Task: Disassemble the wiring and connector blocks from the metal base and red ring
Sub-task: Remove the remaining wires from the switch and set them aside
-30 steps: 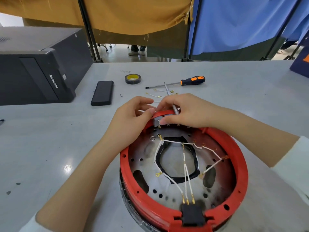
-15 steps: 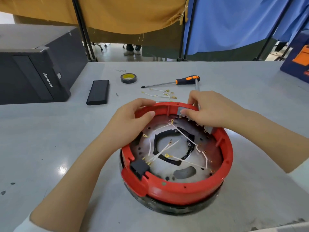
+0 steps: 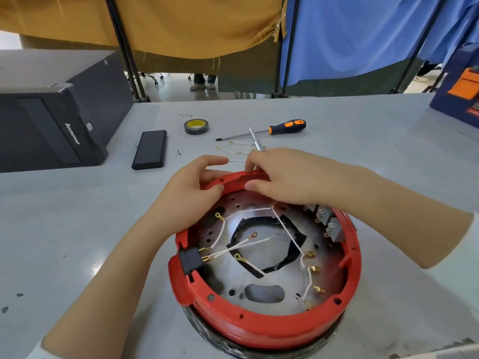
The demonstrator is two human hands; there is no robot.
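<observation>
A red ring (image 3: 261,330) sits around a perforated metal base (image 3: 261,257) in front of me. My left hand (image 3: 191,195) grips the ring's far-left rim. My right hand (image 3: 285,180) rests on the far rim, thumb inside, and holds a thin metal tool (image 3: 254,139) that sticks out beyond the fingers. A black connector block (image 3: 190,260) sits in the ring's left side. Grey connector blocks (image 3: 330,225) line the right inner wall. White wires (image 3: 248,243) with gold terminals cross the base over a black gasket (image 3: 290,257).
On the table beyond the ring lie loose white wires (image 3: 237,150), an orange-handled screwdriver (image 3: 285,126), a tape roll (image 3: 196,126) and a black slab (image 3: 150,149). A black computer case (image 3: 51,125) stands at the left, a blue box (image 3: 461,99) at the far right.
The ring and base have turned clockwise: the black connector block went from the near edge to the left, and the grey blocks from the far side to the right. Both hands shifted along the rim.
</observation>
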